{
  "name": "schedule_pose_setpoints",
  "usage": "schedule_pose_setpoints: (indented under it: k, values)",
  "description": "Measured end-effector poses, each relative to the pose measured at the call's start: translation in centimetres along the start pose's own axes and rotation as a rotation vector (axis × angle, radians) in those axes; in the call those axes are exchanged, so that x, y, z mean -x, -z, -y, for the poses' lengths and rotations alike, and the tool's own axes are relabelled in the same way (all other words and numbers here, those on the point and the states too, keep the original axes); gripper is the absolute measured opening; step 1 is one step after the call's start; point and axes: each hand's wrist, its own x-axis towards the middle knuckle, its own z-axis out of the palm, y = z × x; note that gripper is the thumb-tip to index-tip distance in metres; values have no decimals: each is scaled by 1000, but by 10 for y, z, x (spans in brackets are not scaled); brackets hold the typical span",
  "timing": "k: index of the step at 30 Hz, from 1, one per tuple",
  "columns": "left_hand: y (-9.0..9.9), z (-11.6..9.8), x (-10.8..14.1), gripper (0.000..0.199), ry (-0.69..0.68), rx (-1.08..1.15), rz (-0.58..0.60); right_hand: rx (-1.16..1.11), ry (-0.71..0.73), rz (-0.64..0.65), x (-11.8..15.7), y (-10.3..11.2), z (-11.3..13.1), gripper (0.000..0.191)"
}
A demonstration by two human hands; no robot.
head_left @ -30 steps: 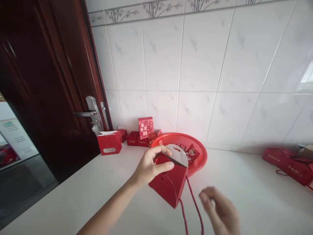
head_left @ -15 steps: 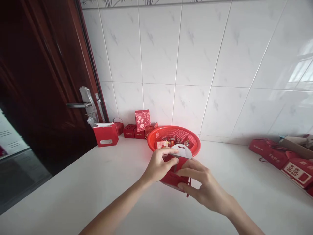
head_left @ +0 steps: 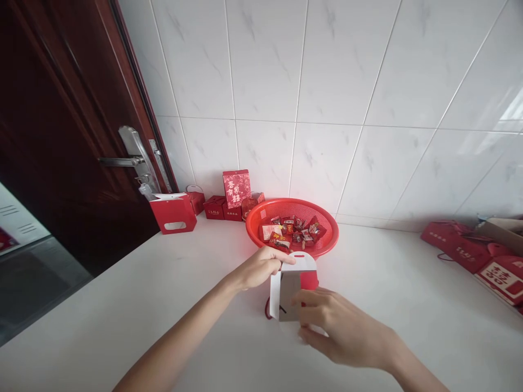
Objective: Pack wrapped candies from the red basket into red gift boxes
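Note:
In front of the basket a small cardboard gift box (head_left: 289, 299) stands on the white counter with its top open. Its grey-white inside shows, and a rounded flap with a slot (head_left: 300, 262) rises at the far side. My left hand (head_left: 261, 268) grips the far left corner at this flap, index finger stretched along it. At the box's right side my right hand (head_left: 327, 321) has its fingers curled over the edge flap, slightly blurred. A dark red cord (head_left: 267, 308) loops out at the box's lower left. Behind it, the red plastic basket (head_left: 333, 231) holds several wrapped sweets (head_left: 281, 239).
Red boxes (head_left: 214, 208) line the tiled wall, with an upright printed box (head_left: 237, 189) among them. A red box with a window (head_left: 174, 214) stands near the door (head_left: 77, 98). More red boxes (head_left: 460, 245) lie at the counter's right.
The box top has opened, its flaps now spread and the inside visible. My left hand has shifted to the far flap's left. The view has tilted down, showing more sweets.

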Motion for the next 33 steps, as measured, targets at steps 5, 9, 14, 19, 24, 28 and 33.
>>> schedule_pose_setpoints:
  k: [5,9,14,19,24,28,33]
  values:
    - [7,3,0,62,-59,-39,127,170,-166,18,-1,-8,-3,11]
    - [10,7,0,71,-43,-105,149,272,-357,-49,2,-6,-2,31]
    - [13,2,5,89,5,-248,231,236,-602,-41,3,9,-1,69]
    - [18,-6,14,99,81,-311,336,97,-717,48,5,19,-2,77]
    - [27,-1,16,101,80,-313,371,-38,-680,93,7,17,-14,86]
    - [32,6,12,101,71,-317,355,-67,-671,93,4,14,-24,102]
    - [34,4,13,97,117,-402,300,-25,-697,60,1,16,-23,101]
